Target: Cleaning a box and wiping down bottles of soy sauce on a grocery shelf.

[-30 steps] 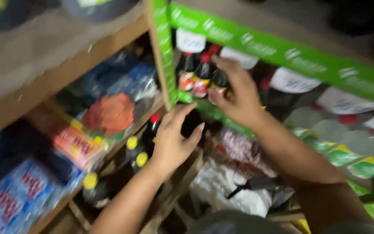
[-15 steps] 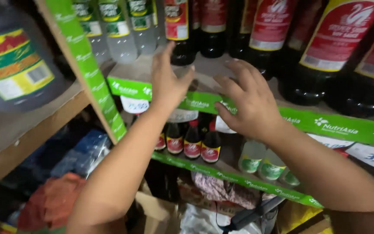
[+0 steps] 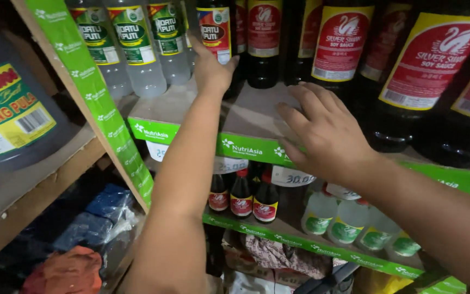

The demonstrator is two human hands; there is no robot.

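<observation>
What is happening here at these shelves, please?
A person is reaching into a wooden store shelf edged with green strips. The left hand is on a dark sauce bottle with a red and yellow label, next to a row of clear bottles. The right hand lies open on the shelf board, in front of large dark bottles with red labels. Small bottles stand on the shelf below.
</observation>
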